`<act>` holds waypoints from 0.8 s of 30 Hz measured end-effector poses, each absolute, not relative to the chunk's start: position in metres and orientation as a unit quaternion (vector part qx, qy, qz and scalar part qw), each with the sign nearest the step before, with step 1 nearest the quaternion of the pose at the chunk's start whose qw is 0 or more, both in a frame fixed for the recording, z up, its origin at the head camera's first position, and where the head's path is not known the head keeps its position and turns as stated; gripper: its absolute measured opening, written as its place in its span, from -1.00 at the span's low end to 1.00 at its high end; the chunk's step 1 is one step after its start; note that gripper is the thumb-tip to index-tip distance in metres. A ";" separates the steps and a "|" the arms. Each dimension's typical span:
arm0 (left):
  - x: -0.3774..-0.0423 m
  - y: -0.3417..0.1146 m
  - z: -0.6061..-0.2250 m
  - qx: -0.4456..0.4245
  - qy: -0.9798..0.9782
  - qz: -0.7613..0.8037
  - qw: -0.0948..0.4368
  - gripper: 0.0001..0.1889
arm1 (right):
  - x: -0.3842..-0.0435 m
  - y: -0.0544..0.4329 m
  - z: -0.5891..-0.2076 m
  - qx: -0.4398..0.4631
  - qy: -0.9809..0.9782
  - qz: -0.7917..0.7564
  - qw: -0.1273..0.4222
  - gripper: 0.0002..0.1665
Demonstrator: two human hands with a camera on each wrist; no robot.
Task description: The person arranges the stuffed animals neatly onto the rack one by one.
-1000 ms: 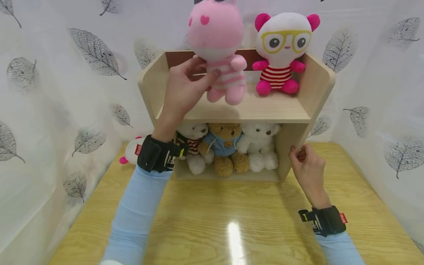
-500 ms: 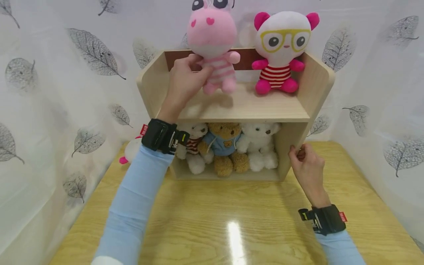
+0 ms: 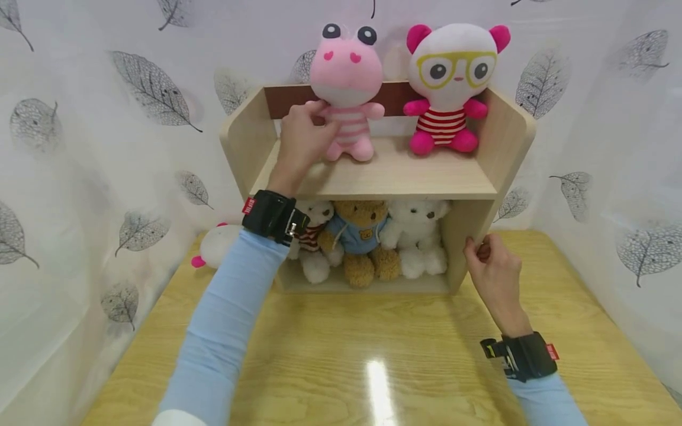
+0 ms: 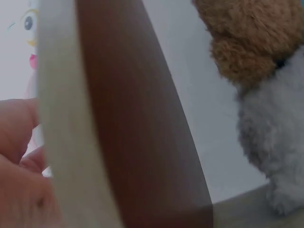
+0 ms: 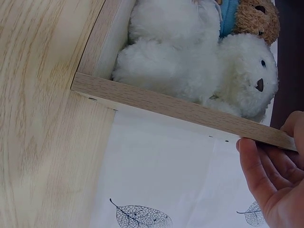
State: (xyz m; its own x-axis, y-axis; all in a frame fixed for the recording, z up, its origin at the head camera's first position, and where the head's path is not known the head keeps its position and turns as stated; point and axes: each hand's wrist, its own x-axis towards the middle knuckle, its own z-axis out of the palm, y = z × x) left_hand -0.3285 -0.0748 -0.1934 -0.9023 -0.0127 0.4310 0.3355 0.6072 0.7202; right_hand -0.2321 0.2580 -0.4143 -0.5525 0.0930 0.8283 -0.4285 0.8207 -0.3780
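Observation:
On the upper level of a small wooden shelf (image 3: 405, 177) sits a pink plush toy (image 3: 347, 71) with heart-shaped nostrils and a striped body. My left hand (image 3: 306, 139) holds it by its side, thumb across the belly, and its feet look to be on the board. To its right a white-and-pink panda plush (image 3: 452, 77) with yellow glasses sits upright. My right hand (image 3: 495, 269) pinches the front edge of the shelf's right side panel (image 5: 180, 104), thumb and fingers on either face of it. In the left wrist view, the upper board hides most of the left hand (image 4: 21, 156).
Below sit a white bear (image 3: 314, 239) in a striped top, a brown bear (image 3: 364, 231) in a blue hoodie and a plain white bear (image 3: 418, 236). Left of the shelf another white-and-pink plush (image 3: 217, 244) lies on the wooden table (image 3: 330, 343). A leaf-patterned curtain (image 3: 80, 165) surrounds it.
My left hand has brought the pink plush toy back and down onto the upper board, turning its face toward me. The right hand stays on the side panel.

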 end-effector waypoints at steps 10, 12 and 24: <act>-0.337 -0.066 -0.196 -0.069 -0.889 -0.382 0.242 -0.57 | -0.232 0.257 -0.414 0.093 -0.835 0.286 0.462 -0.85; -0.337 -0.062 -0.196 -0.074 -0.888 -0.384 0.241 -0.57 | -0.232 0.257 -0.414 0.091 -0.835 0.286 0.461 -0.85; -0.341 -0.039 -0.197 -0.088 -0.898 -0.364 0.230 -0.60 | -0.231 0.257 -0.413 0.092 -0.835 0.288 0.459 -0.86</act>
